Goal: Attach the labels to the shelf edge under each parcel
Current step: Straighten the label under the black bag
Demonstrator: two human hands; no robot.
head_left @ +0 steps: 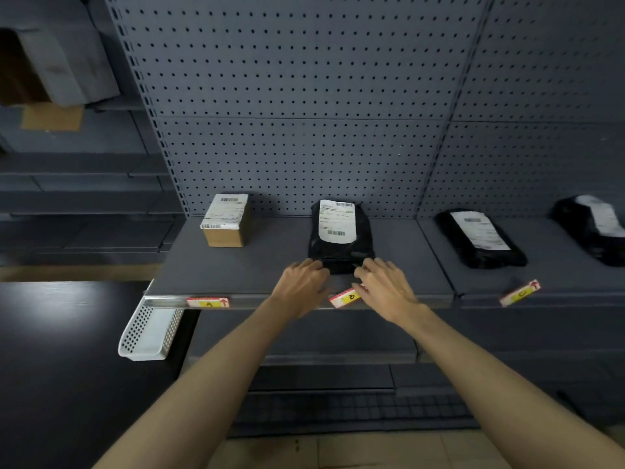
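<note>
One label (pixel 208 302) sat flat on the shelf edge (pixel 270 302) under the box (pixel 226 221), two labels (pixel 345 297) (pixel 519 293) lay crooked and apparently unfixed, while both hands (pixel 302 284) (pixel 384 287), fingers spread and empty, rested beside the middle parcel (pixel 340 231).

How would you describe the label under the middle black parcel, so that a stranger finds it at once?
Start at the grey shelf before the pegboard wall and find the black parcel between both hands. Just below it, on the shelf edge, sits the red and white label. Unlike the flat label under the cardboard box, it lies tilted.
</note>
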